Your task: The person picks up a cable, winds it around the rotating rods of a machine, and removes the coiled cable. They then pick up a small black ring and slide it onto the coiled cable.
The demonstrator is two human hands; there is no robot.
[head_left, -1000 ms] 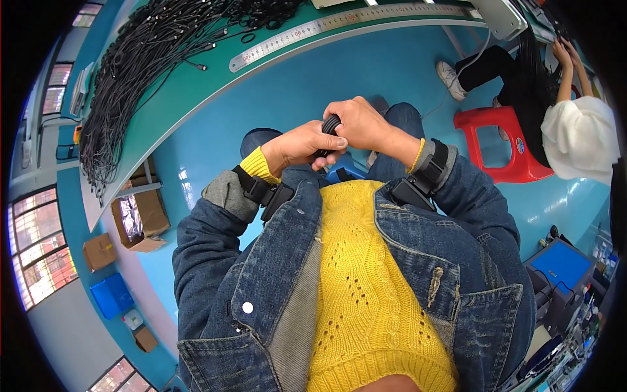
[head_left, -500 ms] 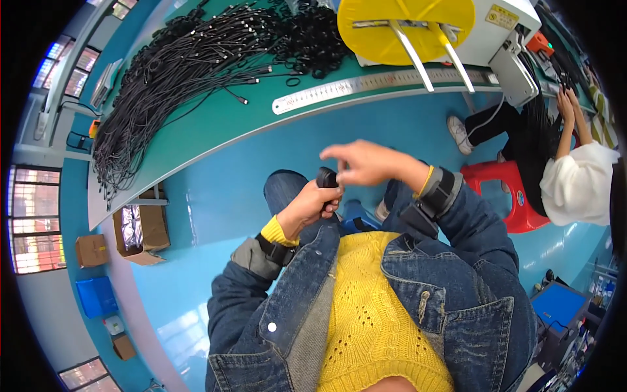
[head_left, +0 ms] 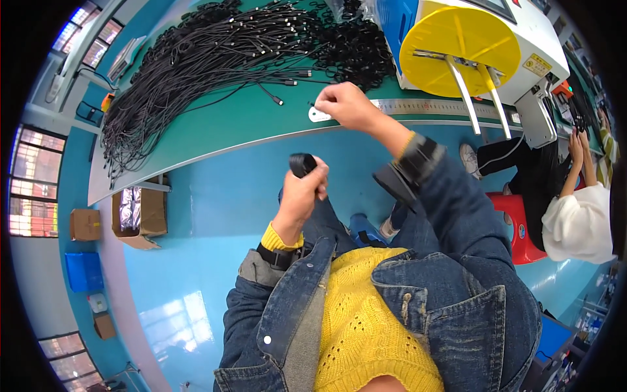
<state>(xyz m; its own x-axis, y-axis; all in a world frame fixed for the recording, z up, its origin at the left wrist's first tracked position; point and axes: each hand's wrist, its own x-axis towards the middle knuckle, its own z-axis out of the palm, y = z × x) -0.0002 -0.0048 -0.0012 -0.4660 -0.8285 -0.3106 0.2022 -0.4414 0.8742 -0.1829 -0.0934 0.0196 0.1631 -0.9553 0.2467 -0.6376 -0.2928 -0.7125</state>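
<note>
My left hand (head_left: 300, 196) is closed round a black coiled cable (head_left: 302, 164), whose looped end stands out above the fist, off the table. Most of the coil is hidden inside the fingers. Over the table's front part, my right hand (head_left: 349, 106) has its fingers curled into a pinch beside the end of a steel ruler (head_left: 424, 106). A tiny dark bit shows by its fingertips, too small to name. Behind it lies a heap of small black rings (head_left: 358, 52). Left of that heap spreads a big pile of black cables (head_left: 196, 85) with metal plugs.
A machine with a yellow disc (head_left: 460, 52) and two protruding rods (head_left: 465, 98) stands on the green table (head_left: 261, 130) at right. Farther right a person in a white sleeve (head_left: 578, 225) works near a red stool (head_left: 522, 228). An open carton (head_left: 153, 215) sits below the table's left end.
My right hand has left the coiled cable and reached forward over the table to the ruler's end, its fingers closing. The left hand has shifted slightly left with the coil. The view has turned left.
</note>
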